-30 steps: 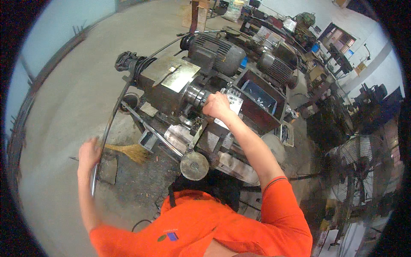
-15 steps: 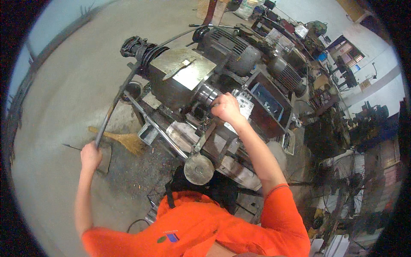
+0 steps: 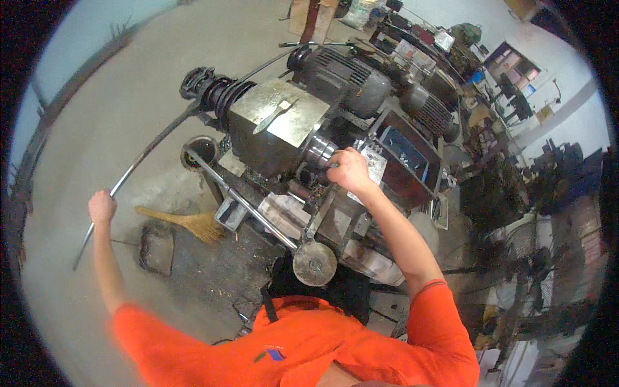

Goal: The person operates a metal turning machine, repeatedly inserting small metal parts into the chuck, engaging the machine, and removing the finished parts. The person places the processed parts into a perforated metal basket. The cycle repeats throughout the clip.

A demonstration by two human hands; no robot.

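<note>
My left hand (image 3: pixel 102 207) is wrapped round a long metal lever (image 3: pixel 147 153) at the left side of a small lathe-like machine. The lever's bare end sticks out below my fist, and its far part runs over the machine's back left. At the shiny spindle nose (image 3: pixel 318 151), my right hand (image 3: pixel 351 171) is closed with its fingers together. Whatever sits in those fingers is hidden. Under the spindle lie metal chips, and beside my right hand is a pale metal block (image 3: pixel 373 161). A flat tool (image 3: pixel 273 117) rests on the grey headstock cover (image 3: pixel 293 129).
Nearest my body are a round metal disc (image 3: pixel 314 263) and a slanted metal bar (image 3: pixel 248 206). An electric motor (image 3: pixel 348 80) and a blue-lined tray (image 3: pixel 406 151) stand behind. A straw broom (image 3: pixel 187 222) and a dustpan (image 3: pixel 157 250) lie on the floor. A fan (image 3: pixel 516 277) stands right.
My left hand has moved outward to the left and farther from my body, with more of the lever's end now below the fist. My right hand stays at the spindle. The view has shifted slightly.
</note>
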